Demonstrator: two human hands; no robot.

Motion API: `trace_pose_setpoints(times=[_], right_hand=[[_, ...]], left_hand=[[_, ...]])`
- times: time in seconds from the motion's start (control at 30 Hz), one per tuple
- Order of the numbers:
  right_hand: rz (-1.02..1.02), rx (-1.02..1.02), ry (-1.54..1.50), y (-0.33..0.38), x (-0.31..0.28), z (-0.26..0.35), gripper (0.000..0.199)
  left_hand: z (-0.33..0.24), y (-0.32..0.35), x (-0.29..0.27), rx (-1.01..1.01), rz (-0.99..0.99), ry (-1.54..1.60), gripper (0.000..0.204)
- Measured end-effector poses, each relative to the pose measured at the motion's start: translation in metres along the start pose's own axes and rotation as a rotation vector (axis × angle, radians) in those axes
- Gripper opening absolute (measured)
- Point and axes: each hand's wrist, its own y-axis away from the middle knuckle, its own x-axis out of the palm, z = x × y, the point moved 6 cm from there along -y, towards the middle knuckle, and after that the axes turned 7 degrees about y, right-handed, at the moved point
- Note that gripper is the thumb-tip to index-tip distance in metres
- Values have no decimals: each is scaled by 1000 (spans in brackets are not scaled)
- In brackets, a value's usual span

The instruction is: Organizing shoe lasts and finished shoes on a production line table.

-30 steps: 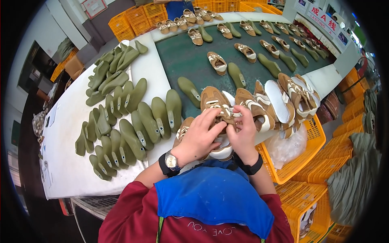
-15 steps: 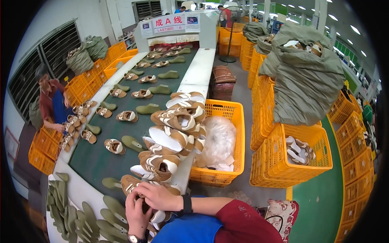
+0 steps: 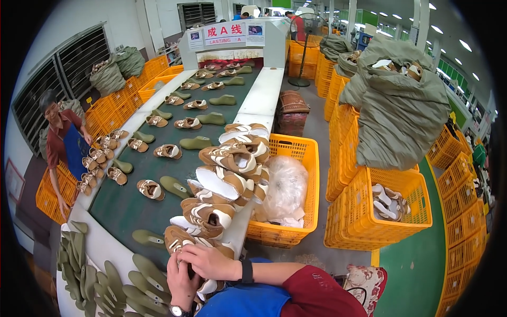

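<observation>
Both hands are closed over the opening of a brown and white sneaker point(image 3: 177, 239) at the near end of the green belt. My left hand point(image 3: 182, 282) grips its near side, thumb and fingers at the opening. My right hand point(image 3: 208, 262) lies across the top with its fingers bent at the shoe's tongue area. What the fingertips pinch inside is hidden. Just beyond stands a heap of brown and white sneakers point(image 3: 219, 182) on the right ledge. Green shoe lasts point(image 3: 140, 290) lie close by my left hand, and another last point(image 3: 148, 238) rests on the belt.
Sneakers and lasts sit in rows along the belt point(image 3: 121, 208) toward a machine opening. A yellow crate point(image 3: 311, 185) with a clear plastic bag stands right of the ledge. Further right are stacked crates point(image 3: 348, 216) and a grey-green sack point(image 3: 396, 127). A co-worker point(image 3: 66, 137) stands at left.
My hands stay on the same sneaker, with the fingers shifted slightly. The co-worker's arm has moved from the shoes down toward the near end of the ledge. The view has shifted a little.
</observation>
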Motion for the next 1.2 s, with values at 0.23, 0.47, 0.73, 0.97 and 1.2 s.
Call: trace_pose_setpoints(times=[0.23, 0.47, 0.73, 0.97, 1.2], right_hand=[[23, -56, 97, 0, -5, 10, 30], [129, -43, 2, 2, 0, 8, 25], [182, -18, 43, 9, 8, 11, 29], [142, -48, 94, 16, 13, -2, 25], [109, -36, 134, 14, 3, -6, 24]], left_hand=[[-2, -1, 2, -41, -130, -58, 51], [22, 14, -19, -151, -312, 251, 23], [18, 24, -17, -211, -198, 216, 26], [-3, 13, -6, -134, 43, 131, 54], [9, 15, 0, -148, -39, 221, 41]])
